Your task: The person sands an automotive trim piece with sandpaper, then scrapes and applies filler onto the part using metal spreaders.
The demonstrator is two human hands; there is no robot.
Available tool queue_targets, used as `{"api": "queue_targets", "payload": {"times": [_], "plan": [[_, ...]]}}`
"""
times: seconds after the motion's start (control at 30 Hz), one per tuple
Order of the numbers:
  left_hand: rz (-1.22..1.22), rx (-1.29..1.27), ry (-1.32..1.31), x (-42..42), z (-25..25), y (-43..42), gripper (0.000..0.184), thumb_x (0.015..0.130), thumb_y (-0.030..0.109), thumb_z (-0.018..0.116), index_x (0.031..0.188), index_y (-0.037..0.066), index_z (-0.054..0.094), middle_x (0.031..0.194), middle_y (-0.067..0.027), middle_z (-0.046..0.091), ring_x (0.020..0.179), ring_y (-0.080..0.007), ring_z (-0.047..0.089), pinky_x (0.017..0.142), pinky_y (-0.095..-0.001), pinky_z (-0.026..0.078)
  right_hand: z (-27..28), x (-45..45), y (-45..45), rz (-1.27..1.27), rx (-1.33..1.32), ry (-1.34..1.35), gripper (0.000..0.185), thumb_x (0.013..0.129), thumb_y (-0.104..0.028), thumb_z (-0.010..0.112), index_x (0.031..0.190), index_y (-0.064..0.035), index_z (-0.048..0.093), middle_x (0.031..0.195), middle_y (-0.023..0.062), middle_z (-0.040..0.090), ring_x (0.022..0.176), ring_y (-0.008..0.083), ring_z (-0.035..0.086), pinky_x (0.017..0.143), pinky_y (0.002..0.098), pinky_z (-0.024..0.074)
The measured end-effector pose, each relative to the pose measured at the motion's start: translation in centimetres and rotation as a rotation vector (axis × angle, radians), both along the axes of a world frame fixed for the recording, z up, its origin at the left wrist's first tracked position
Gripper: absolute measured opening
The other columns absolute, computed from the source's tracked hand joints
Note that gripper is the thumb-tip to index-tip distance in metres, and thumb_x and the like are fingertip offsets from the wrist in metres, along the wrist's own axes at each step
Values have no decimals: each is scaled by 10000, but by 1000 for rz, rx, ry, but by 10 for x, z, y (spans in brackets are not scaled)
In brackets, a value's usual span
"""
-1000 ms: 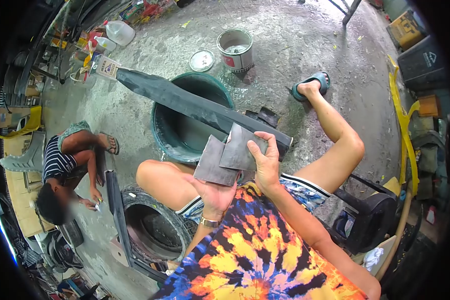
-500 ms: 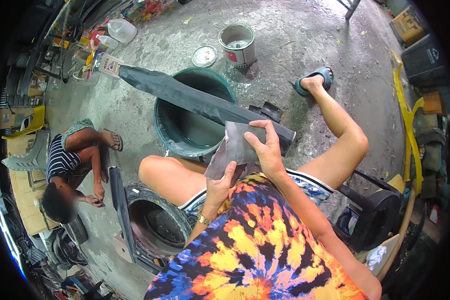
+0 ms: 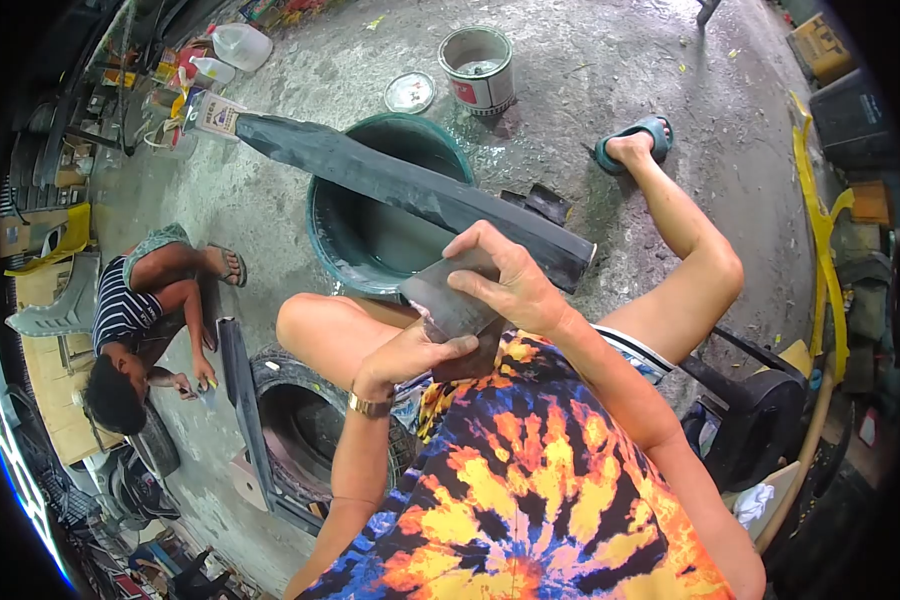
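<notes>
A dark grey sheet of sandpaper (image 3: 448, 298) with a ragged left edge is between my two hands, above my lap. My left hand (image 3: 407, 356) grips its lower edge, thumb on top and the other fingers hidden beneath. At the upper right edge, my right hand (image 3: 515, 288) pinches the sheet between thumb and bent fingers. Just beyond, a long dark grey panel (image 3: 370, 185) lies across a round green tub (image 3: 317, 245) of cloudy water. The panel's near right end is close to my right hand.
Behind the tub stand an open paint can (image 3: 478, 85) and a round lid (image 3: 410, 93). To the left are a tire (image 3: 280, 385), another long dark strip (image 3: 240, 400) and a crouching person (image 3: 130, 310). A yellow part (image 3: 815, 215) lies at right.
The sandpaper has shifted left and now tilts, bending between my hands. My left hand has moved left, its forearm showing more. The other person's hands have moved slightly.
</notes>
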State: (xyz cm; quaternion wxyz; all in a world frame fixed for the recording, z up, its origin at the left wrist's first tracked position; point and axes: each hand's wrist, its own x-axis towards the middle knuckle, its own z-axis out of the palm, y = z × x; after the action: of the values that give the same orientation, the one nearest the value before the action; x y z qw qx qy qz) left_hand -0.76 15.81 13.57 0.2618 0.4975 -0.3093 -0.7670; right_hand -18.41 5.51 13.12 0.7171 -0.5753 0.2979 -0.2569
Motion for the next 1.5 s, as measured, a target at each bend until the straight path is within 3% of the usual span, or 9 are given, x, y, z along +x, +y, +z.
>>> {"api": "queue_targets", "payload": {"times": [0.17,0.27,0.37,0.5,0.63,0.93,1.03,1.27,1.5], "plan": [[-95,-13,-9,9,-11,-6,541,923,188,716,1384,-6,509,1313,-51,588,1186,-158,542,1014,-315,444,2,-9,-18,-212,-276,112,275,916,-41,664,1162,-44,543,1040,24,620,985,102,597,889,273,482],[-7,-52,-30,17,0,-1,453,947,176,684,1342,-6,558,1266,-31,619,1145,-137,562,983,-305,460,3,-34,-29,-401,262,-139,338,891,-40,666,1197,-62,524,1071,57,634,962,122,611,865,281,508],[-66,-128,-125,20,1,-1,403,949,134,669,1310,-13,570,1237,-41,637,1136,-130,568,968,-300,466,-4,-20,-14,-262,-117,81,370,887,-41,675,1224,-71,526,1120,42,599,1038,105,573,912,270,476],[-454,-385,-808,29,14,-8,453,845,-24,646,1289,-16,558,1313,-177,601,1167,-292,614,973,-337,485,25,-15,-8,-88,-88,42,452,849,-112,741,1263,-87,561,1085,-1,572,1043,100,541,929,261,435],[-276,-1024,-1335,39,17,-10,471,817,1,580,1288,2,553,1361,-183,554,1198,-340,586,951,-401,529,15,-39,-43,-237,113,10,334,854,-121,748,1141,-71,583,1039,-2,577,992,81,545,856,247,458],[-356,-1081,-1460,45,25,-17,463,849,58,566,1309,14,547,1375,-151,555,1218,-324,581,947,-392,527,12,-10,-28,63,-332,90,265,884,-144,715,1089,-44,580,1032,60,601,996,121,555,904,289,453],[-327,-1076,-1497,45,16,-19,462,860,64,565,1320,30,542,1412,-136,532,1266,-312,544,984,-398,489,31,-4,5,297,-72,-86,253,903,-95,682,1130,-32,589,1093,54,620,1057,121,571,948,291,449],[-242,-1167,-1583,58,9,-21,442,877,64,555,1319,73,550,1490,-107,476,1358,-280,452,1047,-411,362,-5,-47,4,-345,432,-255,292,929,-61,670,1205,-28,579,1078,41,660,980,96,624,870,263,522],[-168,-1210,-1492,43,18,-15,448,841,-10,590,1281,69,568,1428,-132,536,1305,-294,512,1014,-408,412,-24,-18,7,-455,117,-57,272,899,-87,698,1157,-47,623,1051,-1,633,979,82,578,860,259,482]]}}
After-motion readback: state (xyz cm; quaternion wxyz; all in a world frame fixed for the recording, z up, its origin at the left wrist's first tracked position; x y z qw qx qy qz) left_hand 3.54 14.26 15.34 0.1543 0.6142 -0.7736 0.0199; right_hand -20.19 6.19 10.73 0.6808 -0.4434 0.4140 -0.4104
